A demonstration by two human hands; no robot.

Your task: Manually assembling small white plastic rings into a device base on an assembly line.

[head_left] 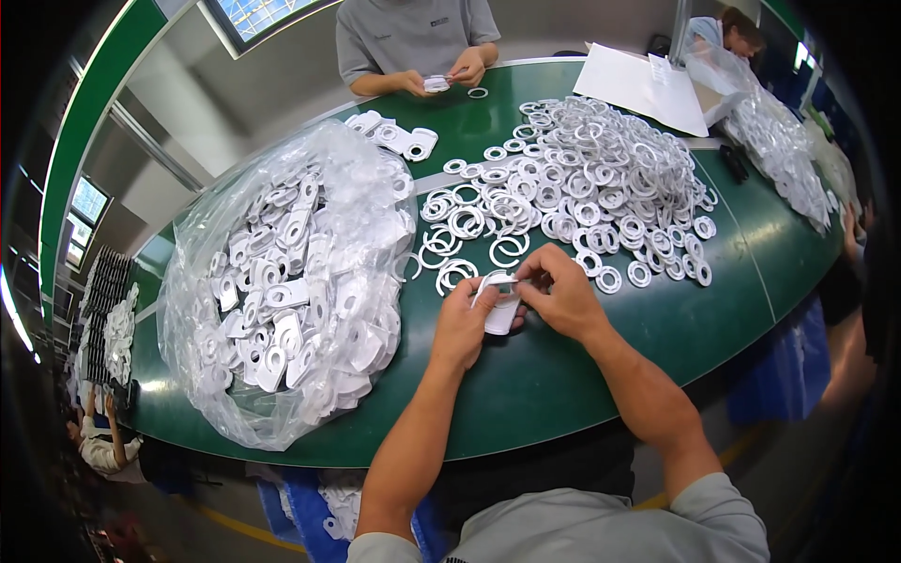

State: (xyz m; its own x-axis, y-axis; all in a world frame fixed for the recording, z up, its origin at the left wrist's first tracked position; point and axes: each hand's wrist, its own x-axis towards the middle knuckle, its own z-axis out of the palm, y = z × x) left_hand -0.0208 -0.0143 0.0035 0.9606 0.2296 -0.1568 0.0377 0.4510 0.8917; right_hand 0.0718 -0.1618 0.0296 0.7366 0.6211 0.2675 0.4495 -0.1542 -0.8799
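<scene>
white tab-shaped part [500,317] just below frame centre. left hand [460,324] clamped on its left side, thumb over the face. right hand [560,296] at its upper right edge, fingertips bunched; cannot tell if gripping. best, i judge: brace left, work the edge gently, well off the white rings [610,178], upper right.

Green table [544,389], grey wall [296,70], 2 windows [263,17].
</scene>
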